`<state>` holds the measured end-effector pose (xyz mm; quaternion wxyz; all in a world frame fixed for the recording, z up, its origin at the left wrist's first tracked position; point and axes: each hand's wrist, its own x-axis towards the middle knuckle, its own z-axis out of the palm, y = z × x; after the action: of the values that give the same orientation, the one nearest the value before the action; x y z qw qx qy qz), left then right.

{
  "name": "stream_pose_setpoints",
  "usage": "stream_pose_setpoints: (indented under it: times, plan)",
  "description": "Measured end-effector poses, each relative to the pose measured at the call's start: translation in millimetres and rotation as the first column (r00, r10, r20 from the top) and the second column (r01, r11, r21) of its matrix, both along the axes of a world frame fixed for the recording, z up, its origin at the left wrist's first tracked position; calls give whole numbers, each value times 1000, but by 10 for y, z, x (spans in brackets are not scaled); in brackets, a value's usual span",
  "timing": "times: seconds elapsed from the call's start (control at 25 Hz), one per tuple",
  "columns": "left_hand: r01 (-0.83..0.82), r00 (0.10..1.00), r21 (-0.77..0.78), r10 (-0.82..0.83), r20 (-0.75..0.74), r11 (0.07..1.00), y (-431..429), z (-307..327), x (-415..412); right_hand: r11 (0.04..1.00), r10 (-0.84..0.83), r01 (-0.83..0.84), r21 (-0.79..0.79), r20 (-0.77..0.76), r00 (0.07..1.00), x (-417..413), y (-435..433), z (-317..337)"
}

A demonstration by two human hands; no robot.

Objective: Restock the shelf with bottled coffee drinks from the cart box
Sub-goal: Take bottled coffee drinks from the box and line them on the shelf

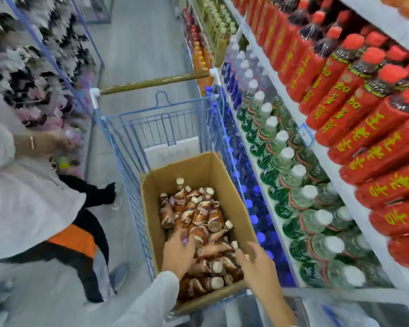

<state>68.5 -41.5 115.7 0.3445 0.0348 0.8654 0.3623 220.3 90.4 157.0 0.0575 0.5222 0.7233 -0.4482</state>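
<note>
Head view, left hand on coffee bottles, grip unclear, right hand spread open

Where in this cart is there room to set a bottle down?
Free: the cart strip between the cardboard box and the wire end, holding only a white item. Crowded: coffee bottles heaped in the box around the left hand and right hand; shelf packed tight.

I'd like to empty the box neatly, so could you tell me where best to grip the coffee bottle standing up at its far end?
Grip the upright bottle by its neck, just under the cream cap, coming down from above. It pokes clear of the lying bottles, whose bodies crowd its lower half, so a side approach looks blocked.
</note>
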Motion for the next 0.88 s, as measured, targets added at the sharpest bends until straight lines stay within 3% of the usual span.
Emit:
stream_pose_setpoints:
  times: [0.28,0.56,0.68,0.8,0.88]
  plan:
    - [149,967,-230,-93,238,962,601,-858,-462,998,4,5,-68,123,992,-217,15,-618]
    - [308,900,-258,-192,391,916,670,-1502,-546,992,85,-69,-101,164,983,-663,224,-988]
    - [67,894,-221,40,446,973,492,-1124,-499,986,87,-64,-153,150,985,-1041,390,-1116]
    - [-205,801,-185,274,532,961,18,-964,-309,983,110,-81,-166,172,979,-1419,553,-1524]
    - [-377,705,-220,433,562,900,-211,-916,-161,986,107,-77,-151,199,974,-1614,624,-1858]
